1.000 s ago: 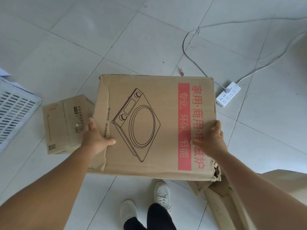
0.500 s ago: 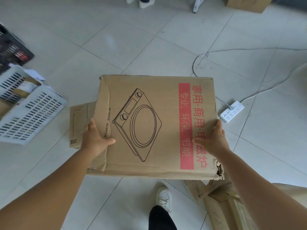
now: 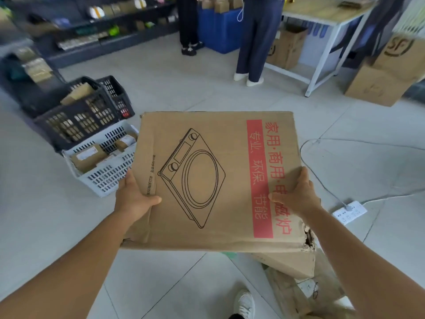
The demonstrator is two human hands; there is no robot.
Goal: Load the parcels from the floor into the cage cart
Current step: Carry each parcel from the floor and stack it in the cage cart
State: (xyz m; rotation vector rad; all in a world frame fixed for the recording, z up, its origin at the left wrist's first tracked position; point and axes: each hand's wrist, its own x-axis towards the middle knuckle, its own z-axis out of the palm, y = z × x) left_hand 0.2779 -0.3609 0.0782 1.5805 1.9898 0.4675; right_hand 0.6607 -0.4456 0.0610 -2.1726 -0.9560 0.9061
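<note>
Head view: a flat cardboard parcel (image 3: 216,180) with a cooker drawing and red print is held off the floor, gripped at both side edges. Left hand (image 3: 133,199) is wrapped round its left edge, thumb on top; right hand (image 3: 296,196) is wrapped round the right edge, thumb on top. Parcel's near right corner is torn. Left of the parcel a white basket (image 3: 103,178) with small parcels is seen, a black crate (image 3: 76,116) behind it. Right of the parcel a power strip (image 3: 349,211) lies on the floor.

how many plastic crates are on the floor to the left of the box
3: a white crate beside the held cooker box, a black crate behind it, and another black crate behind that. More may be hidden.
</note>
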